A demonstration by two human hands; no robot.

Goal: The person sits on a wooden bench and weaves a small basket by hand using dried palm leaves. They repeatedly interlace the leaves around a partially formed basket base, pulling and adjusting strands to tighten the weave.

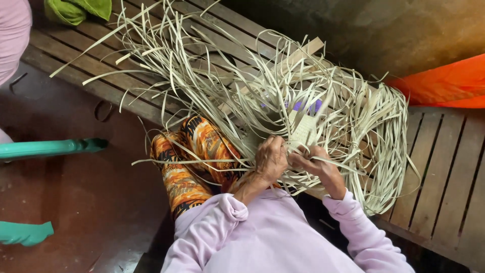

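1. The left hand [270,159] pinches pale flat straw strips [262,96], fingers closed on them
2. The right hand [318,164] grips the same strips beside it, under a small woven straw patch [303,130]
3. The strips fan across the brown slatted wooden bench [444,167], toward its far edge
4. An orange cloth [449,83] lies at the bench's right edge

Left hand [271,157] fingers curled, right hand [317,164] pinching, knuckles close together
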